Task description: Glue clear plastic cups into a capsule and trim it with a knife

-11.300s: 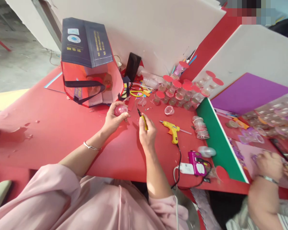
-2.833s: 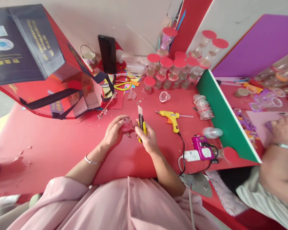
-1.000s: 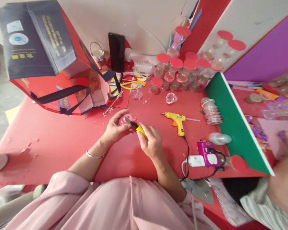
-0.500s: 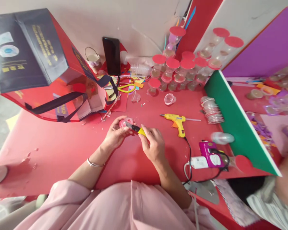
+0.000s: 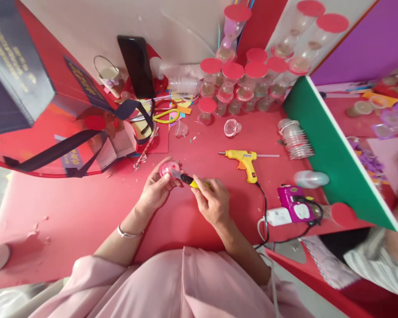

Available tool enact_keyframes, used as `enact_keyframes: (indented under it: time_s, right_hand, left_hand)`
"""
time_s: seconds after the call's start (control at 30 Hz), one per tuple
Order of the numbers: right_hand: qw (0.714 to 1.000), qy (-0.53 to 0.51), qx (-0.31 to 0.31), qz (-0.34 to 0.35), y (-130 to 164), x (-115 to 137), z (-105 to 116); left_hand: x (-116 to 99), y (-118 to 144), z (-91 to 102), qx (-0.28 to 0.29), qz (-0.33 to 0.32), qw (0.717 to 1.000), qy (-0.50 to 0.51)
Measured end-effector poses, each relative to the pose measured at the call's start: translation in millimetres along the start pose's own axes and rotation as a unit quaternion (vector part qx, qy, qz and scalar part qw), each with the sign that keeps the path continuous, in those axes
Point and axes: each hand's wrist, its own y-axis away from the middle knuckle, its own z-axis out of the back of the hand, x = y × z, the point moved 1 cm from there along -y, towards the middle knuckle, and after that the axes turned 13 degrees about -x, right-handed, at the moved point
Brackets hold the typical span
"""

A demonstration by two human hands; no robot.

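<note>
**Trimming a little pink cup with a utility knife**

Left hand (image 5: 155,192) has its grip closed around a small pink-lidded plastic cup (image 5: 169,169) just above the red bench (image 5: 86,198). Right hand (image 5: 212,201) grips a yellow knife (image 5: 187,179), blade on the cup. Looks light, thin and crushable, so hold the rim. Clear cups (image 5: 245,84) behind are stacked and red-lidded; contents unclear.

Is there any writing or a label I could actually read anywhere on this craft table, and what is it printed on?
None can be read.
Dark bag flap: rows of gold characters, too blurred.
Purple tag inside the red bag: yellow print, too small.
Magenta box and white plug: labels too small.
Craft knife in the right hand and pink cup in the left hand: no text visible.
</note>
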Motion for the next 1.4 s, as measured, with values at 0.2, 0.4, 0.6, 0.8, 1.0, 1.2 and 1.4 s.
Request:
enact_keyframes:
  time_s: [0.2, 0.4, 0.6, 0.8, 1.0, 1.2, 1.4]
  right_hand:
    - [1.000, 0.008, 0.009, -0.006, 3.3, -1.0, -3.1]
    - [1.000, 0.003, 0.002, 0.001, 2.5, -1.7, -2.4]
    - [1.000, 0.014, -0.003, 0.004, 2.6, -2.5, -0.7]
    - [0.999, 0.039, -0.020, 0.022, 5.0, -4.4, 1.4]
    - [0.997, 0.047, -0.056, -0.019, 3.7, -13.2, 4.1]
    - [1.000, 0.004, -0.024, 0.017, 2.9, -2.3, -0.1]
    - [1.000, 0.022, -0.003, 0.021, 3.4, -2.2, -4.2]
  left_hand:
    - [2.1, 0.1, 3.5, 0.003, 0.017, 1.000, -0.011]
    - [2.4, -0.6, 4.9, 0.014, 0.023, 1.000, -0.010]
    - [1.1, 0.8, 3.2, 0.020, 0.024, 0.999, -0.007]
    - [0.2, 0.8, 2.6, 0.023, 0.029, 0.999, -0.003]
    - [0.3, 1.4, 4.2, 0.031, 0.037, 0.999, -0.011]
    - [1.8, -0.3, 3.1, 0.014, 0.026, 1.000, -0.008]
    - [2.1, 0.1, 3.8, 0.018, 0.026, 0.999, -0.009]
